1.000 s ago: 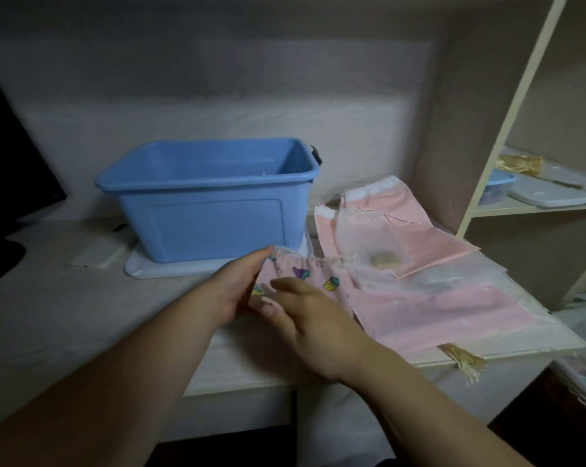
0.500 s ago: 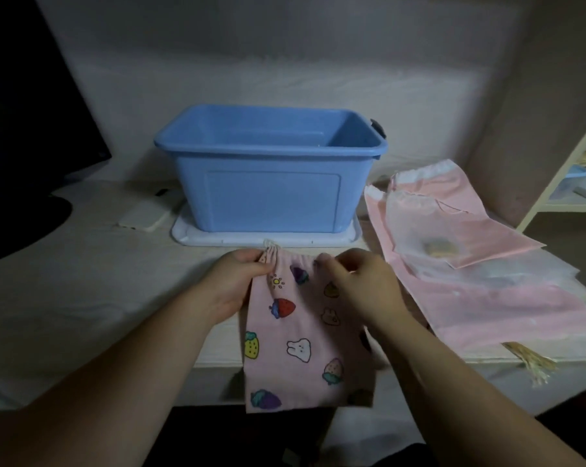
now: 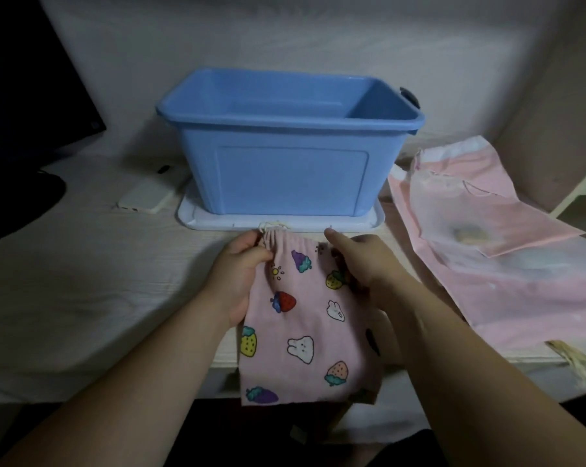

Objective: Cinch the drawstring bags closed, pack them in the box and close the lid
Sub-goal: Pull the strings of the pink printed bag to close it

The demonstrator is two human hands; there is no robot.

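A pink drawstring bag [image 3: 301, 332] printed with strawberries and bunnies hangs over the desk's front edge. My left hand [image 3: 242, 274] pinches its gathered top at the left corner. My right hand [image 3: 362, 264] grips the bag's top right side, thumb pointing up. A cream drawstring loop [image 3: 273, 226] sticks out above the gathered mouth. Behind stands the open blue box [image 3: 285, 156], sitting on its pale lid [image 3: 197, 219]. More pink and sheer drawstring bags [image 3: 507, 237] lie flat on the desk at the right.
A white phone-like slab [image 3: 147, 197] lies left of the lid. A dark monitor [image 3: 25, 96] fills the far left. Shelf uprights [image 3: 578, 193] rise at the right edge. A straw-coloured tassel [image 3: 574, 358] hangs off the desk's right front.
The printed bag was lifted off the pile at the right and brought to the middle, now hanging over the desk edge. Both hands hold its top, which is more gathered.
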